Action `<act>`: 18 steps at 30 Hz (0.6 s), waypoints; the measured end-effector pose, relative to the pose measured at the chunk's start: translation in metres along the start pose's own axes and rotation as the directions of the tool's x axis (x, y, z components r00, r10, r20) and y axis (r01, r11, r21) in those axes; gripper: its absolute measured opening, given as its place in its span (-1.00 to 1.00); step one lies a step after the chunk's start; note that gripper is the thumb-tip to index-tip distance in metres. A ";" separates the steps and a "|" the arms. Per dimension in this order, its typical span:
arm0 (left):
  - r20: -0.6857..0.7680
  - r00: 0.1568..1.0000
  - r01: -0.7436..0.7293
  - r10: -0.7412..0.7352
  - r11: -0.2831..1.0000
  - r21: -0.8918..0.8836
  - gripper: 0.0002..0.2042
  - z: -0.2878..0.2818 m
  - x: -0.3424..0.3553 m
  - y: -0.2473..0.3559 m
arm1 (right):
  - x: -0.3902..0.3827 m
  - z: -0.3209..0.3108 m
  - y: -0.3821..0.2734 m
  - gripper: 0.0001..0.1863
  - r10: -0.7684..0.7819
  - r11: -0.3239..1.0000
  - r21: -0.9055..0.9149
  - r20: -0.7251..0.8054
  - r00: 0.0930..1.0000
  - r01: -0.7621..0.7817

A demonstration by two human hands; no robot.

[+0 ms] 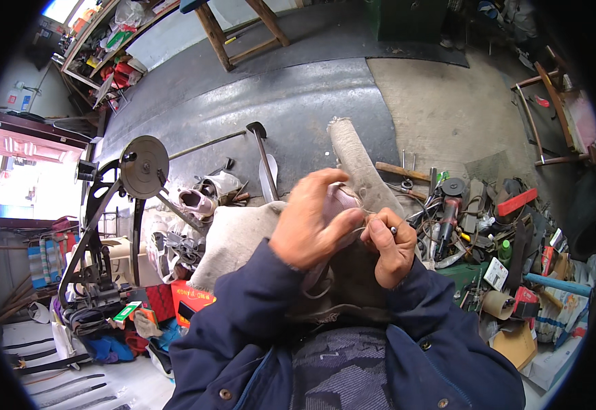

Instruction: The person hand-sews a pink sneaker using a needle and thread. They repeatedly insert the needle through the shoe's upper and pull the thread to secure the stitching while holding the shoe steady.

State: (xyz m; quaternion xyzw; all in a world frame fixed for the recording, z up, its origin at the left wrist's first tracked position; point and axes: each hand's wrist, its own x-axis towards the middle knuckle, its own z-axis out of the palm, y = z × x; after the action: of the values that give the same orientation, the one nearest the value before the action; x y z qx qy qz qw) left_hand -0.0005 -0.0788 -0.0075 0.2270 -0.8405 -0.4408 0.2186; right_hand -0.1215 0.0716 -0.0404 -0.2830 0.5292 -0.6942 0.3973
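Note:
My left hand (308, 222) is curled around a pale pink shoe (342, 198) above my lap, its thumb and fingers on either side. Much of the shoe is hidden by that hand. Close by on its right, my right hand (388, 249) is closed in a pinch. A slim tool with a dark, rounded end (393, 231) sticks out of its fist; its kind does not show. Light thread (363, 212) runs at the shoe's edge between the two hands. A worn grey-beige cloth (233, 239) covers my lap beneath them.
A hand-cranked sewing machine with a round wheel (144, 167) stands at left. Beside it are a pinkish shoe (195, 203) and a metal shoe last stand (260, 147). At right lie a hammer (404, 171), an angle grinder (450, 212) and piled tools. A wooden stool (236, 34) stands beyond.

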 end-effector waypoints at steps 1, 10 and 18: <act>-0.071 0.993 -0.086 0.092 0.992 0.092 -0.48 -0.009 -0.008 0.000 | 0.000 0.000 0.000 -0.67 -0.017 1.000 -0.025 -0.002 1.000 0.017; -0.156 0.888 0.457 -0.433 0.868 0.194 -0.48 -0.052 -0.158 0.015 | 0.006 0.001 0.012 -0.83 -0.170 0.962 -0.213 0.020 0.985 0.170; -0.321 0.841 0.382 -0.436 0.898 -0.219 -0.78 -0.060 -0.191 0.008 | 0.011 0.002 0.004 -0.81 -0.229 0.890 -0.407 -0.007 0.973 0.207</act>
State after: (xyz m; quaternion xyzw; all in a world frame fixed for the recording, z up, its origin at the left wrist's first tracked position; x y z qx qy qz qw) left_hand 0.1848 -0.0034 -0.0015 0.4616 -0.6829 -0.4884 0.2863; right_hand -0.1243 0.0609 -0.0444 -0.3973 0.6365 -0.6177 0.2355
